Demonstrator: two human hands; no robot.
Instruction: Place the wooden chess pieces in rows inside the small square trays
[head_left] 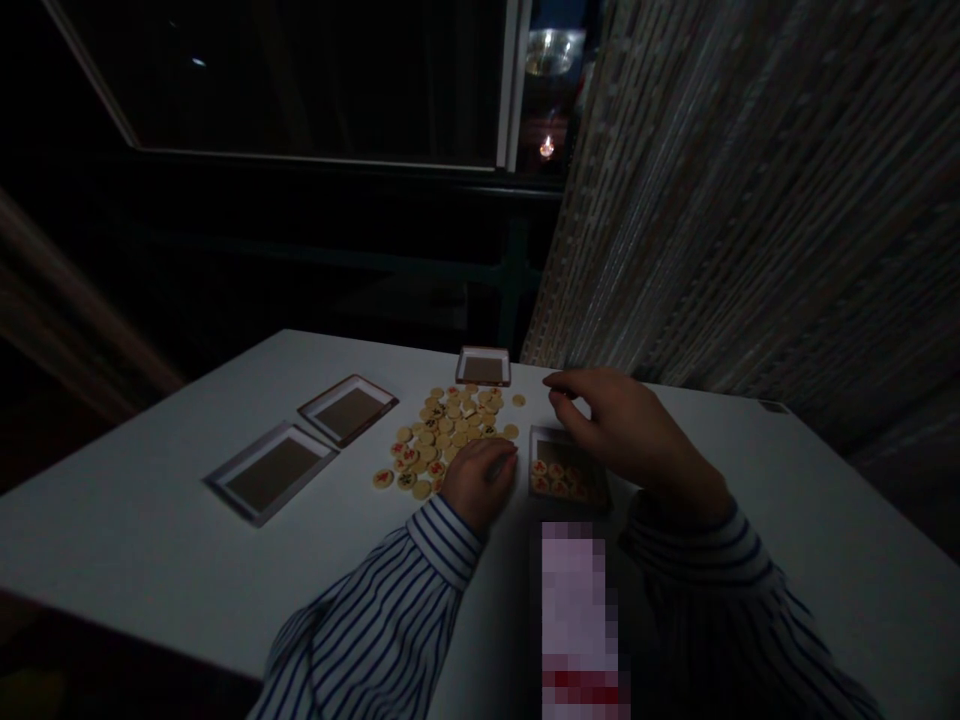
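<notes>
Several round wooden game discs (450, 430) with red and dark markings lie scattered on a white table (150, 520). My left hand (480, 478) rests at the near right edge of that pile, fingers curled down onto the discs; what they hold is hidden. My right hand (622, 425) hovers over a small square box (568, 470) that holds a few discs, its fingertips pinched together at the far left, with nothing I can make out between them. Both arms wear striped sleeves.
Two flat square trays (271, 470) (349, 408) lie left of the discs. A third small box (484, 366) stands beyond the pile. A woven curtain (750, 200) hangs at the right. A dark window (300, 80) is behind. The room is dim.
</notes>
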